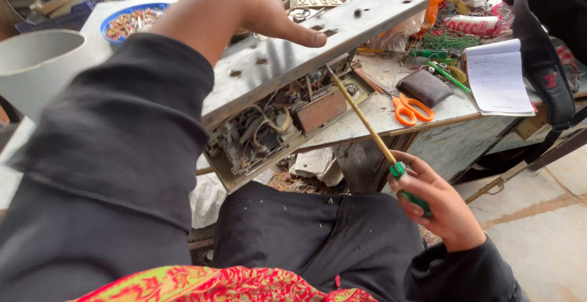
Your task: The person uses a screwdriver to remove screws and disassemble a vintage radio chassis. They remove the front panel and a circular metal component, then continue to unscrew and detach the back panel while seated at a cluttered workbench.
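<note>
Left hand point(244, 8) flat on metal chassis point(306, 51), right hand point(437, 201) gripping screwdriver point(367, 124) — shaft angled in.

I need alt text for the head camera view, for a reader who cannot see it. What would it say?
A person's left hand props up the grey metal cover of an opened electronic chassis, while the right hand holds a green-handled screwdriver whose tip reaches into the wiring. Orange scissors and a notebook lie on the cluttered workbench.
</note>
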